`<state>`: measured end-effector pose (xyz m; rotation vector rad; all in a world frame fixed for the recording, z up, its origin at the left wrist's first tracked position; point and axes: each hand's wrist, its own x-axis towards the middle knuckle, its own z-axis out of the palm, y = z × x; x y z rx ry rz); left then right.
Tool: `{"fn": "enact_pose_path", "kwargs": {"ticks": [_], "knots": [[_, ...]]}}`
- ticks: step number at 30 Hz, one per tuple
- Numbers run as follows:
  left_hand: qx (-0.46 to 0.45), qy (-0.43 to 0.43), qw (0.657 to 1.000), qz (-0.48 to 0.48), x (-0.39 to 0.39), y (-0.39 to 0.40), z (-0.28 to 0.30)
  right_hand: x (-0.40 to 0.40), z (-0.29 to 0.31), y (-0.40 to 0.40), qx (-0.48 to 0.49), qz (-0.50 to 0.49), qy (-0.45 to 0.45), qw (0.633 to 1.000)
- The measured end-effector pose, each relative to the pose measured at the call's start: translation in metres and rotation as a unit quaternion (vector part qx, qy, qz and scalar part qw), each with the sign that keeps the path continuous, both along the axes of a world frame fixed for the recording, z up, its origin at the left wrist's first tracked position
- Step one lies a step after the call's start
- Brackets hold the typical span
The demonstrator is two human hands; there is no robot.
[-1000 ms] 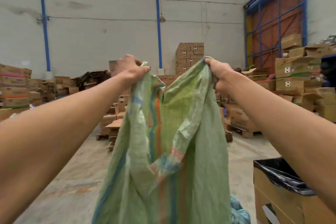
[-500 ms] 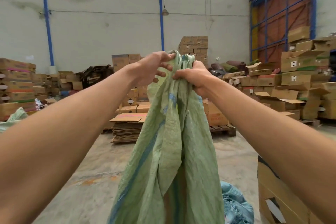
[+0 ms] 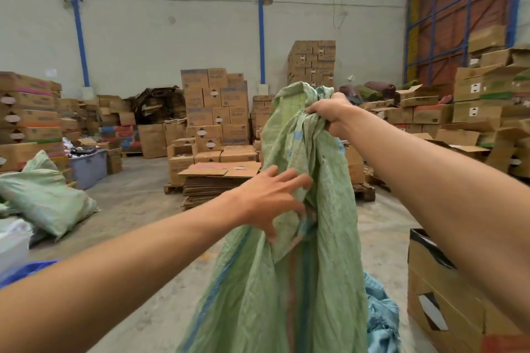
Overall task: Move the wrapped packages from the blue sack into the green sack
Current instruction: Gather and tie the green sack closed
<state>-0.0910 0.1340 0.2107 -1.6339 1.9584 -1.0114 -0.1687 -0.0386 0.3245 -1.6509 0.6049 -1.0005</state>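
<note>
The green sack (image 3: 321,281) hangs limp in front of me, woven, with blue and orange stripes. My right hand (image 3: 329,114) is closed on its bunched top edge and holds it up. My left hand (image 3: 272,203) is lower, fingers spread, pressing against the sack's left side about halfway down. A light blue sack (image 3: 381,321) lies crumpled on the floor behind the green one at the lower right, mostly hidden. No wrapped packages show.
A cardboard box lined with black plastic (image 3: 436,289) stands at the right. A stuffed green sack (image 3: 43,198) lies at the left on the concrete floor. Flattened cartons on a pallet (image 3: 218,178) sit ahead, with stacked boxes all along the walls. Something blue (image 3: 31,269) shows at the left edge.
My left hand let go of the sack's top and dropped to its side with fingers spread. The right hand stayed gripping the top and shifted right.
</note>
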Motion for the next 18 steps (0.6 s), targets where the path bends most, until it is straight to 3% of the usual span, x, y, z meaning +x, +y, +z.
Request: {"fn": "enact_pose_path", "kwargs": {"ticks": [2,4,6,9,15,18], "knots": [[-0.019,0.027,0.999,-0.041,0.008,0.000,0.013,-0.003,0.001,0.000,-0.049,-0.017,0.026,0.998],[-0.055,0.159,0.983,-0.078,0.011,0.002,0.033,-0.006,0.003,-0.001,-0.120,-0.024,0.038,0.992],[-0.136,0.254,0.953,-0.098,0.010,0.005,0.057,-0.011,0.003,0.000,-0.168,-0.023,0.039,0.985],[-0.256,0.311,0.914,-0.054,0.023,0.007,0.082,-0.018,-0.001,0.005,-0.162,0.051,0.032,0.985],[-0.428,0.437,0.791,-0.024,0.037,-0.012,0.078,-0.020,-0.018,0.020,-0.093,0.275,0.054,0.956],[-0.482,0.487,0.729,-0.009,0.038,-0.020,0.079,-0.023,-0.025,0.033,-0.167,0.325,0.099,0.925]]}}
